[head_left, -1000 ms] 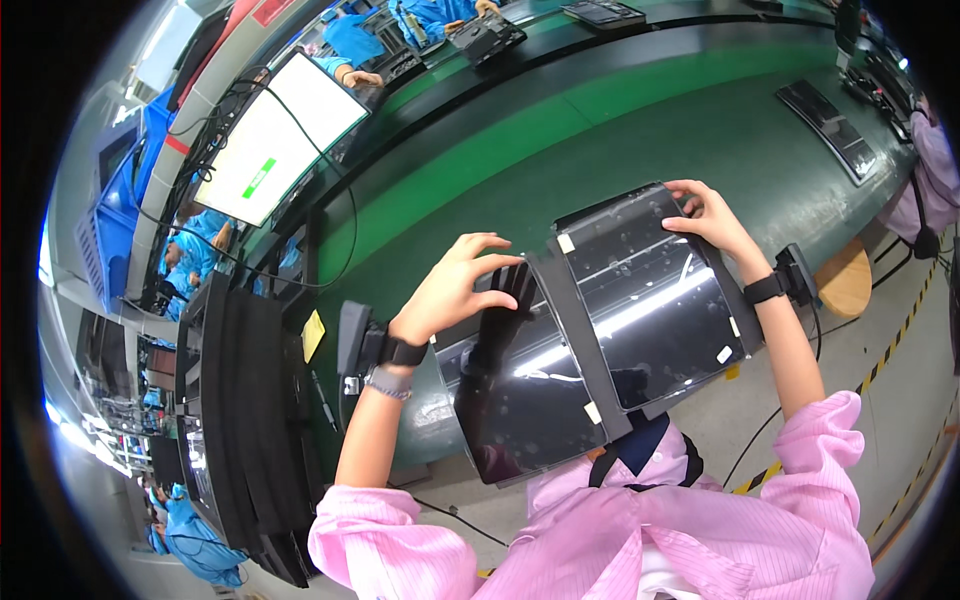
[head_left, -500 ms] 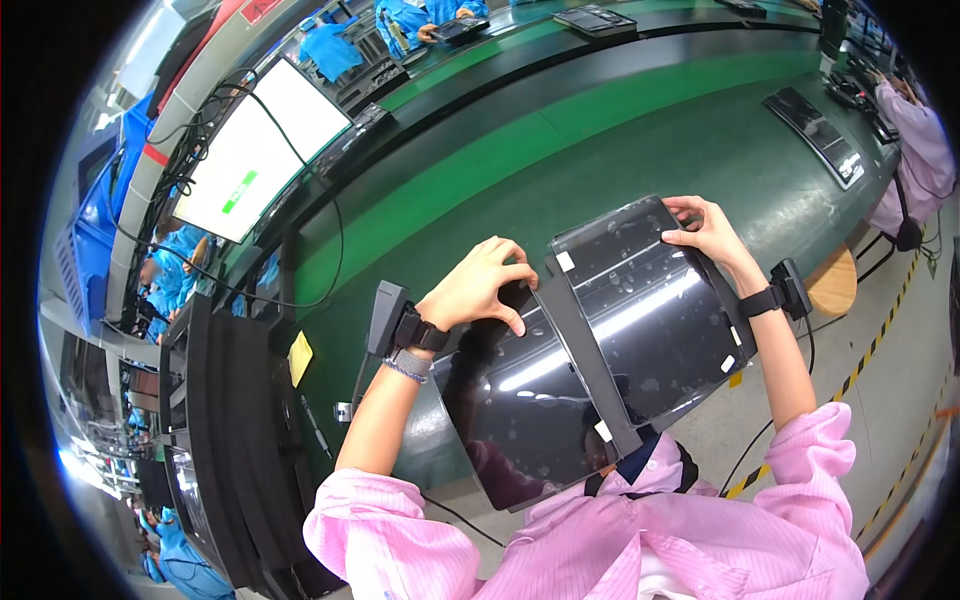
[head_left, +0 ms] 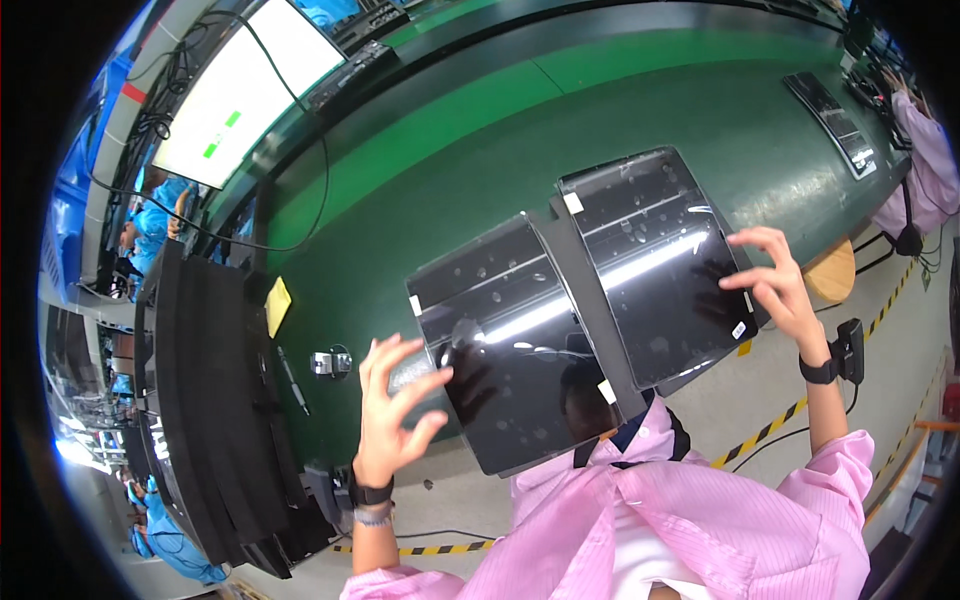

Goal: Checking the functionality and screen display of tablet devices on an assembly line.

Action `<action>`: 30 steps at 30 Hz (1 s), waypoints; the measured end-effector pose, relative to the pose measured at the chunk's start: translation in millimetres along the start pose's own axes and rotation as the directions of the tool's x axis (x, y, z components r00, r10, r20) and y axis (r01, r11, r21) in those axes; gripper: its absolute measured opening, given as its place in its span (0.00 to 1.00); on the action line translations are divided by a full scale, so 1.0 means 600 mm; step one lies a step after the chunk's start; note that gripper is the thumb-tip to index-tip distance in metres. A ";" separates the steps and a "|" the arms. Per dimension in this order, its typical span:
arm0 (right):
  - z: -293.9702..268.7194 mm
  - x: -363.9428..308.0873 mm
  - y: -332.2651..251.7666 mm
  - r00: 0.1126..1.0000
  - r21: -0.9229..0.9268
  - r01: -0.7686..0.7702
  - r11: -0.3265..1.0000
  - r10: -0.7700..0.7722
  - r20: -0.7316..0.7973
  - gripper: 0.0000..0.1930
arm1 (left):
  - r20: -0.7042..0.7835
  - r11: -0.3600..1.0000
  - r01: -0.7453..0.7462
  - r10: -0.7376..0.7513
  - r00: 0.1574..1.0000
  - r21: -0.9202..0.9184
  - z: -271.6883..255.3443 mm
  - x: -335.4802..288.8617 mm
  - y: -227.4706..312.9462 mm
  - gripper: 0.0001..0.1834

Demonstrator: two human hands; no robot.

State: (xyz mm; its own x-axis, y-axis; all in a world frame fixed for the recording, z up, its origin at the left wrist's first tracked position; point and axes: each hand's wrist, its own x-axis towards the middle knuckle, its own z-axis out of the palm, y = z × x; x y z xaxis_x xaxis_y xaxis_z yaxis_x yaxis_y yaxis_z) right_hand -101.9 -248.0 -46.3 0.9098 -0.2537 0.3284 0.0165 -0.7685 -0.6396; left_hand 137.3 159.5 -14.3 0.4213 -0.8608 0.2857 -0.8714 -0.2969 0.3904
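Observation:
Two glossy black screen panels lie side by side at the table's near edge: a left panel (head_left: 510,370) and a right panel (head_left: 660,290). Both look film-covered, with smudges and small white tabs along their edges. A dark grey strip (head_left: 592,285) shows between them. My left hand (head_left: 395,410) is open beside the left panel's outer edge, fingers spread, the tips close to it. At the right panel's outer edge, my right hand (head_left: 780,285) is also open; its fingertips reach that edge, though contact is hard to tell. Neither hand holds anything.
On the green table (head_left: 450,185) lie a yellow paper (head_left: 279,305), a pen (head_left: 294,380) and a small metallic device (head_left: 331,362). A lit monitor (head_left: 250,95) with a hanging cable stands far left. Another dark panel (head_left: 830,122) lies far right, near a person in pink (head_left: 925,170).
The left panel has shifted up and left, straightening beside the right one. Both hands have let go: the left moved down to its outer edge, the right lower along the right side.

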 end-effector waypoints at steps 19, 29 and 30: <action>0.026 0.012 -0.007 0.892 0.059 0.254 0.965 -0.258 0.370 0.14 | 0.159 0.981 -0.038 0.069 0.985 -0.189 0.070 -0.068 0.062 0.19; 0.015 0.046 0.021 0.989 -0.176 0.070 0.982 -0.091 -0.112 0.17 | -0.344 0.966 0.238 -0.190 0.919 0.103 0.060 -0.015 -0.009 0.22; 0.012 0.033 0.010 0.985 -0.168 0.145 0.975 -0.158 -0.064 0.17 | -0.382 0.966 0.246 -0.197 0.903 0.084 0.057 -0.026 -0.004 0.22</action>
State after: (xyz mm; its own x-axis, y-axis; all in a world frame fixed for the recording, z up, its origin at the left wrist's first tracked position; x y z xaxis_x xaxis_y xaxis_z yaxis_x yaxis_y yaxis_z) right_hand -80.4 -253.6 -48.9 0.8674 -0.1665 0.4690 0.0783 -0.8849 -0.4591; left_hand 124.1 159.8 -49.6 0.6478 -0.5608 0.5156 -0.7590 -0.5335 0.3734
